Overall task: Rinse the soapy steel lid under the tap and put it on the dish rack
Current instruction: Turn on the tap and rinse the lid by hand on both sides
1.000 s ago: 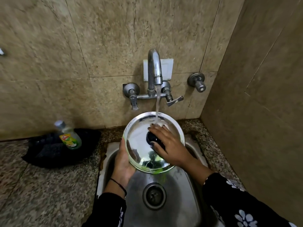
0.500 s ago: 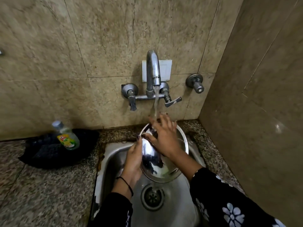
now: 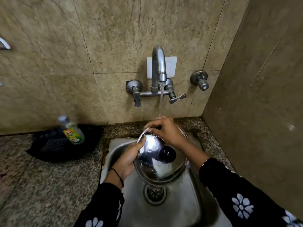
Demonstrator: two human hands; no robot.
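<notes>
lid (image 3: pixel 157 167) far rim: under right hand (image 3: pixel 167 131) | bottle (image 3: pixel 72 131): blurred

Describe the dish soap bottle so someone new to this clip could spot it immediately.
Start at the steel sink below the running tap, then look left along the speckled counter. On a black cloth against the wall stands the bottle: clear, grey-capped, with a yellow-green label, the only colourful thing there.

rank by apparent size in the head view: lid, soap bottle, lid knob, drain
1. lid
2. soap bottle
3. drain
4. lid knob
The drain and knob look close; the knob sits nearer the camera, so that order is unsure.
</notes>
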